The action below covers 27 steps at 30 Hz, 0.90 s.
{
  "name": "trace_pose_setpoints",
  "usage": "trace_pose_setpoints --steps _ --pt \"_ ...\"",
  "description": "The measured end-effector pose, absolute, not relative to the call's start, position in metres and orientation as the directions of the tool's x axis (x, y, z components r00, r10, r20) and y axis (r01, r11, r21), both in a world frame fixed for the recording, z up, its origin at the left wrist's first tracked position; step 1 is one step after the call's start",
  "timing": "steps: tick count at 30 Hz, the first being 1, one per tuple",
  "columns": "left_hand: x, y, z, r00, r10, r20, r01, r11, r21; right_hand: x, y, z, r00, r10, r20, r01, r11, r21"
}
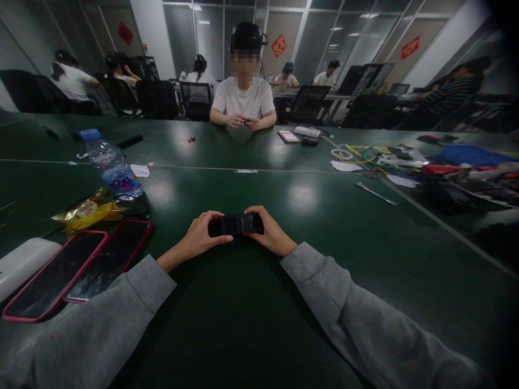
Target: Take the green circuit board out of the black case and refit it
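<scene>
In the head view I hold a small black device lengthwise above the dark green tabletop. It has a dark rectangular panel like a little screen and pale markings towards its right end; its exact kind does not show. My left hand grips the left end, thumb along the near edge and fingers at the far edge. The right end is held by my right hand, closed round it the same way. Both hands partly cover the ends of the device. Grey sleeves cover my forearms.
Two red-edged phones, a white case, a yellow packet and a plastic bottle are at left. A wrench and heaped cables lie at right. Across sits a person handling a small object.
</scene>
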State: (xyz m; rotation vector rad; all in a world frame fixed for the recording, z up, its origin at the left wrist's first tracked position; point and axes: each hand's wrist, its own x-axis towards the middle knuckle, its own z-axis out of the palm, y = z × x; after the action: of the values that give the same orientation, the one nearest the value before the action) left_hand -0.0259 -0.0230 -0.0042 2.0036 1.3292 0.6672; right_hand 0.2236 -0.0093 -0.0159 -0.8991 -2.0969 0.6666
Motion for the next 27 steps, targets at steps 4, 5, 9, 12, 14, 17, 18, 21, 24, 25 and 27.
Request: trace_pose_setpoints --steps 4,5,9,12,14,17,18,21,24,25,27 --pt "-0.025 -0.021 -0.007 0.38 0.922 0.078 0.572 -0.3 0.763 0.224 -0.008 -0.016 -0.47 0.777 0.42 0.358 0.602 -0.714" --pt "-0.025 -0.021 -0.008 0.373 0.924 0.079 0.568 -0.295 0.768 0.225 -0.008 -0.015 -0.469 0.783 0.408 0.351 0.59 -0.727" --pt "-0.025 -0.02 -0.009 0.364 0.928 0.081 0.543 -0.282 0.791 0.227 -0.008 -0.01 -0.468 0.815 0.341 0.292 0.507 -0.811" --pt "-0.025 -0.02 -0.007 0.366 0.928 0.071 0.517 -0.266 0.814 0.229 -0.006 -0.009 -0.451 0.849 0.274 0.247 0.415 -0.876" --pt "-0.025 -0.021 -0.006 0.366 0.929 0.051 0.5 -0.243 0.831 0.231 -0.004 -0.01 -0.437 0.867 0.239 0.227 0.363 -0.903" --pt "-0.026 -0.022 -0.004 0.365 0.93 0.033 0.483 -0.22 0.848 0.232 -0.002 -0.011 -0.419 0.885 0.205 0.206 0.312 -0.927" --pt "-0.026 -0.022 -0.004 0.365 0.93 0.037 0.476 -0.221 0.851 0.232 -0.001 -0.011 -0.409 0.891 0.195 0.194 0.293 -0.936" --pt "-0.025 -0.023 -0.002 0.366 0.928 0.062 0.45 -0.235 0.862 0.232 -0.002 -0.01 -0.374 0.913 0.161 0.137 0.227 -0.964" --pt "-0.024 -0.025 0.0 0.361 0.93 0.066 0.434 -0.23 0.871 0.231 -0.002 -0.008 -0.354 0.925 0.137 0.083 0.177 -0.981" --pt "-0.023 -0.026 0.001 0.355 0.932 0.068 0.431 -0.228 0.873 0.231 -0.002 -0.008 -0.353 0.926 0.131 0.073 0.167 -0.983" --pt "-0.023 -0.026 0.001 0.345 0.935 0.08 0.418 -0.23 0.879 0.232 -0.002 -0.008 -0.359 0.925 0.123 0.063 0.156 -0.986"
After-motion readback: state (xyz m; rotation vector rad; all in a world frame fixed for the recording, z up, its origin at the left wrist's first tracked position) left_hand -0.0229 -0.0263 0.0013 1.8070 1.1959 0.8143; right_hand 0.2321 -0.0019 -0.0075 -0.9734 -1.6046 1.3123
